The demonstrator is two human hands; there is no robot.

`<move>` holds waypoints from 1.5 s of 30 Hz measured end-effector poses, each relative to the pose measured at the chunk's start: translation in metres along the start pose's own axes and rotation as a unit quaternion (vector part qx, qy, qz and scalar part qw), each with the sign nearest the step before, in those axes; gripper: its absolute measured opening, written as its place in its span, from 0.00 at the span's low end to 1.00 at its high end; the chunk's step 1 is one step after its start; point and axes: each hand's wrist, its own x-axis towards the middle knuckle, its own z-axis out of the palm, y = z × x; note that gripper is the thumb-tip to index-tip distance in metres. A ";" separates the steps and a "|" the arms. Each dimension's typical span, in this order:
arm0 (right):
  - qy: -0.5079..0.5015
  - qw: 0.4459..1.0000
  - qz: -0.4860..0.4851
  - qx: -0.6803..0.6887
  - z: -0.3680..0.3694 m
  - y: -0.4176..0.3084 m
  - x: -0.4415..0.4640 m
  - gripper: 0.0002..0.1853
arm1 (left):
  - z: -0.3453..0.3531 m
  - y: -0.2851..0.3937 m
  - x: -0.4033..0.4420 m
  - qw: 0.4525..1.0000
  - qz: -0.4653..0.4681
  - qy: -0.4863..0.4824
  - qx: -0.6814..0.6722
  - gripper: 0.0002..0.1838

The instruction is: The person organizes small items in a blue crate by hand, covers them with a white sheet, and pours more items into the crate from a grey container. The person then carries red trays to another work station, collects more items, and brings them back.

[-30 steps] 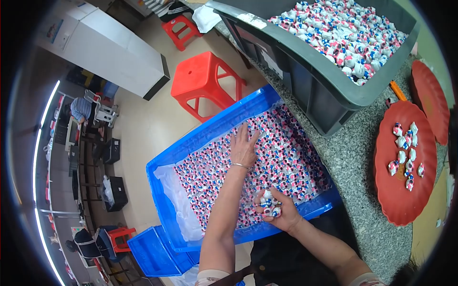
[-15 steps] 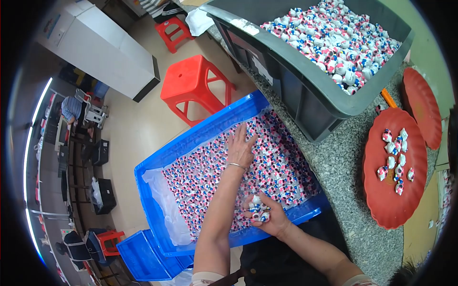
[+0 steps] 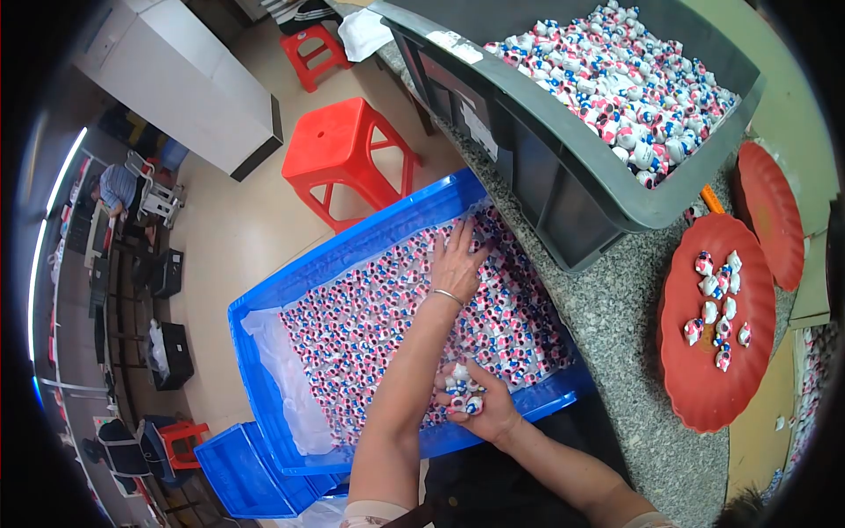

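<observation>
My left hand [image 3: 457,268], with a bracelet at the wrist, lies palm down with fingers stretched out on rows of small painted figurines [image 3: 378,326]. These white, pink and blue pieces stand packed over a white plastic sheet [image 3: 308,422] in a blue tray [image 3: 251,370]. Whether a piece is under the left fingertips is hidden. Near the tray's close edge, my right hand [image 3: 493,414] is cupped palm up and closed around several loose figurines [image 3: 461,387].
A deep grey bin [image 3: 563,167] heaped with figurines stands on the granite counter [image 3: 607,326]. A red scalloped plate [image 3: 695,396] holds several figurines, beside another red plate [image 3: 775,220]. Red stools [image 3: 330,145], a blue crate [image 3: 238,475] and a seated person [image 3: 119,189] are to the left.
My left hand has slid towards the far right part of the tray. My right hand still cups its figurines. The whole view has shifted slightly.
</observation>
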 end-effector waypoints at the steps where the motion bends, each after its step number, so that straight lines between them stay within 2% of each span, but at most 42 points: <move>1: 0.000 1.000 0.002 0.009 0.001 0.000 0.000 0.16 | -0.002 0.001 0.000 1.000 -0.002 0.005 -0.011 0.21; 3: -0.002 1.000 -0.009 0.001 0.000 0.003 0.001 0.16 | -0.007 -0.001 0.000 0.999 -0.007 0.015 -0.034 0.19; 6: 0.028 0.999 -0.041 -0.007 -0.001 0.009 0.006 0.18 | 0.003 -0.001 0.002 0.997 0.060 -0.036 -0.009 0.20; 8: 0.046 0.998 -0.038 0.006 -0.006 0.014 0.004 0.18 | -0.003 -0.003 -0.007 0.998 0.046 -0.037 0.001 0.21; 10: 0.034 0.998 -0.046 0.008 -0.005 0.015 0.006 0.19 | -0.017 -0.014 -0.018 0.980 -0.038 0.138 -0.137 0.19; 12: 0.039 0.998 -0.048 0.007 -0.011 0.023 0.005 0.19 | -0.054 -0.011 -0.062 0.940 -0.130 0.198 -0.245 0.15; 14: 0.066 0.996 -0.055 -0.037 -0.011 0.028 0.005 0.19 | -0.102 -0.010 -0.115 0.892 -0.189 0.037 -0.408 0.15; 16: 0.111 0.985 -0.044 -0.123 -0.012 0.042 0.005 0.18 | -0.143 0.012 -0.170 0.863 -0.177 -0.024 -0.472 0.18; 18: 0.287 0.931 -0.084 -0.211 0.019 0.077 0.005 0.19 | -0.165 0.015 -0.208 0.887 -0.047 -0.068 -0.454 0.20; 20: 0.240 0.943 0.000 -0.231 0.009 0.099 0.001 0.21 | -0.185 0.019 -0.244 0.883 -0.104 -0.100 -0.447 0.22; 23: 0.214 0.944 0.041 -0.249 0.012 0.134 0.004 0.21 | -0.196 0.015 -0.285 0.900 -0.107 -0.026 -0.422 0.20; 26: 0.242 0.935 0.081 -0.245 0.025 0.165 0.020 0.22 | -0.202 0.006 -0.312 0.924 -0.107 0.070 -0.362 0.16; 27: 0.215 0.942 0.109 -0.232 0.020 0.168 0.030 0.21 | -0.206 -0.002 -0.319 0.926 -0.107 0.064 -0.357 0.15; 30: 0.191 0.934 0.144 -0.264 0.012 0.186 0.060 0.23 | -0.200 -0.034 -0.341 0.802 -0.266 0.070 -0.531 0.15; 31: 0.158 0.941 0.168 -0.248 0.006 0.191 0.070 0.25 | -0.199 -0.055 -0.352 0.678 -0.367 0.072 -0.633 0.13; 33: 0.175 0.927 0.178 -0.278 -0.002 0.196 0.087 0.26 | -0.194 -0.096 -0.368 0.456 -0.432 0.198 -0.753 0.13; 35: 0.190 0.914 0.184 -0.306 -0.008 0.195 0.097 0.26 | -0.171 -0.153 -0.384 0.426 -0.435 0.249 -0.753 0.15; 37: 0.204 0.914 0.188 -0.296 -0.014 0.193 0.102 0.25 | -0.147 -0.205 -0.403 0.534 -0.423 0.237 -0.692 0.16; 39: 0.221 0.913 0.194 -0.283 -0.018 0.191 0.107 0.25 | -0.165 -0.231 -0.393 0.703 -0.514 0.138 -0.472 0.17; 40: 0.220 0.911 0.196 -0.289 -0.019 0.189 0.110 0.25 | -0.169 -0.243 -0.386 0.763 -0.541 0.083 -0.343 0.18; 41: 0.218 0.909 0.198 -0.295 -0.019 0.186 0.113 0.25 | -0.159 -0.256 -0.383 0.818 -0.511 0.090 -0.249 0.19; 43: 0.220 0.904 0.197 -0.310 -0.018 0.184 0.118 0.25 | -0.137 -0.281 -0.380 0.895 -0.432 0.099 -0.054 0.20; 45: 0.225 0.903 0.210 -0.300 -0.017 0.180 0.119 0.25 | -0.125 -0.298 -0.375 0.893 -0.443 0.074 -0.017 0.19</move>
